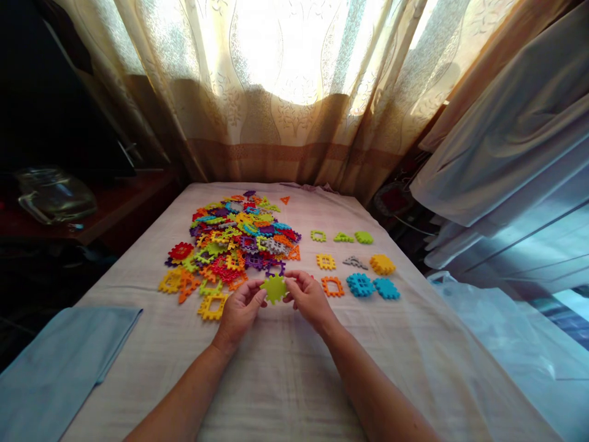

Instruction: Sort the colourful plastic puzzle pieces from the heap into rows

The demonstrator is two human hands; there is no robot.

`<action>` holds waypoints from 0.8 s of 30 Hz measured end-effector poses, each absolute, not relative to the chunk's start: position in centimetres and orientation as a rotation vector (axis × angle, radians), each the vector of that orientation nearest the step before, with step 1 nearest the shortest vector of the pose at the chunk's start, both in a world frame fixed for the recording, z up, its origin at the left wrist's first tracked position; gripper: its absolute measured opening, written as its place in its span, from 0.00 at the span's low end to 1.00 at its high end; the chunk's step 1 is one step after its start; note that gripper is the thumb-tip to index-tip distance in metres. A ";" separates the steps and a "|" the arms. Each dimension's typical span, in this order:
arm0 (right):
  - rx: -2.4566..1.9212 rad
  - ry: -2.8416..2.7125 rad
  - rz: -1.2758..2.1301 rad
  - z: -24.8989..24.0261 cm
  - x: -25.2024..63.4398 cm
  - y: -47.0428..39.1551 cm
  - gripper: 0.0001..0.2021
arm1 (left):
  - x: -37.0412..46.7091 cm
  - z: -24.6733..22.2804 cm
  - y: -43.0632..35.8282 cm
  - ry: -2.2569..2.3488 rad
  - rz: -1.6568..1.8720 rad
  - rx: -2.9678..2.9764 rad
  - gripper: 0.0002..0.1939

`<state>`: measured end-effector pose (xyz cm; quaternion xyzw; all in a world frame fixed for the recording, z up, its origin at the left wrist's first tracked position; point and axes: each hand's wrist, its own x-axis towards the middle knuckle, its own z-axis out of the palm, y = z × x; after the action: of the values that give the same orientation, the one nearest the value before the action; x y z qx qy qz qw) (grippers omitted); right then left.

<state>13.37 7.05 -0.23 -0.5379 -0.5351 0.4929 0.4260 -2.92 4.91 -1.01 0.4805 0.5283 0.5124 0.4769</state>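
Both of my hands hold one lime-green toothed puzzle tile (pixel 274 288) above the white cloth. My left hand (pixel 240 311) pinches its left edge and my right hand (pixel 309 296) pinches its right edge. Just beyond the hands lies a big heap of coloured interlocking tiles (pixel 234 242). To the right, separate tiles are laid out in rows: green ones (pixel 341 237), a yellow square (pixel 326 262), a grey piece (pixel 354 263), a yellow round piece (pixel 382 264), an orange frame (pixel 332 286) and two blue tiles (pixel 372 286).
The white cloth (pixel 285 368) covers a bed-like surface. A light blue folded cloth (pixel 59 362) lies at the front left. Curtains (pixel 285 92) hang behind, a dark side table with a glass jar (pixel 53 196) stands left, and pale drapes and a plastic bag (pixel 497 319) crowd the right.
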 end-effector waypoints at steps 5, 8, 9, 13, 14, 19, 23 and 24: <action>-1.259 -1.783 0.744 0.4 14.4 5.8 0.18 | -2.9 -0.7 4.9 1.297 1.285 1.106 0.26; -1.214 -2.024 0.623 0.7 15.4 5.6 0.25 | -2.9 -0.6 4.9 1.293 1.277 1.100 0.25; -1.208 -2.067 0.621 0.7 15.7 5.7 0.26 | -2.9 -0.5 4.9 1.295 1.272 1.103 0.25; -1.186 -2.128 0.658 1.0 16.8 6.3 0.21 | -3.0 -0.6 4.8 1.298 1.227 1.136 0.25; -1.187 -2.134 0.652 1.1 17.0 6.4 0.20 | -3.0 -0.6 4.9 1.298 1.221 1.141 0.25; -1.169 -2.197 0.622 1.8 17.3 6.4 0.21 | -3.0 -0.7 4.9 1.288 1.212 1.151 0.25; -1.161 -2.246 0.578 2.3 17.1 6.2 0.17 | -3.0 -0.7 4.8 1.273 1.189 1.177 0.25; -1.160 -2.263 0.553 2.5 17.3 6.3 0.16 | -3.0 -0.7 4.7 1.269 1.193 1.186 0.26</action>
<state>17.27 6.28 2.50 -0.4296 -0.8382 0.2050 0.2663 -2.96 4.74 -0.73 0.4894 0.5233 0.4922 0.4944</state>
